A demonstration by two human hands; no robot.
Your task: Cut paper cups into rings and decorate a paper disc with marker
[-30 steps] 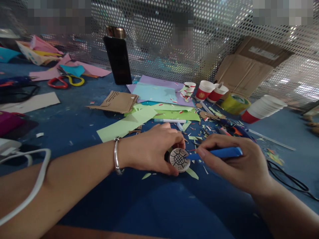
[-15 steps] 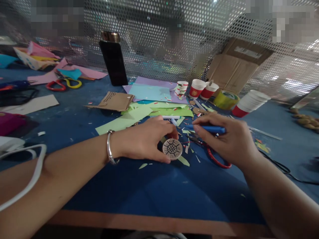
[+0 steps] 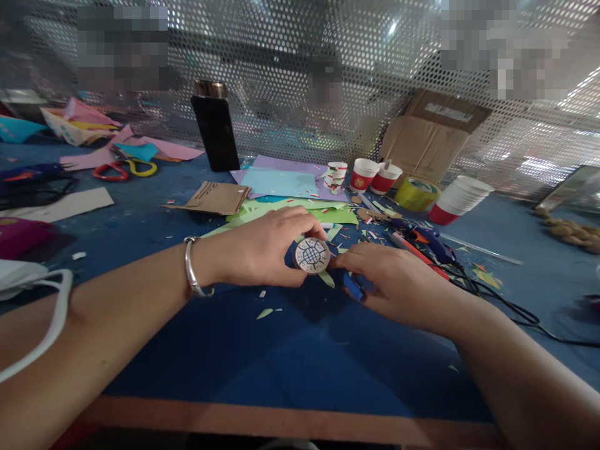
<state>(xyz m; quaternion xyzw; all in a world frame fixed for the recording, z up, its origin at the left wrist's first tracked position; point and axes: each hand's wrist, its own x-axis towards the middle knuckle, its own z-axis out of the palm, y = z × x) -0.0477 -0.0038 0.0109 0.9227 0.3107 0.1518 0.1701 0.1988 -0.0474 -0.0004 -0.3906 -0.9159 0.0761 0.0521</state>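
My left hand (image 3: 262,253) pinches a small round cardboard disc (image 3: 311,255) with a black grid pattern drawn on it, held just above the blue table (image 3: 290,356). A silver bracelet (image 3: 191,275) circles that wrist. My right hand (image 3: 391,284) reaches in from the right, its fingertips touching the disc's right edge. A blue pen (image 3: 354,287) lies tucked under the right fingers. A green paper scrap (image 3: 327,279) sticks out beneath the disc.
Green, blue and purple paper sheets (image 3: 281,184), a cardboard piece (image 3: 213,197), a dark bottle (image 3: 215,128), red paper cups (image 3: 375,175), a cup stack (image 3: 457,199), yellow tape (image 3: 415,194), a glue gun (image 3: 424,240) with cable, scissors (image 3: 122,169) at left, a perforated metal screen behind.
The left hand lifted the disc slightly and turned it upright. The right hand lowered the blue pen from beyond the disc and came in to touch the disc's edge.
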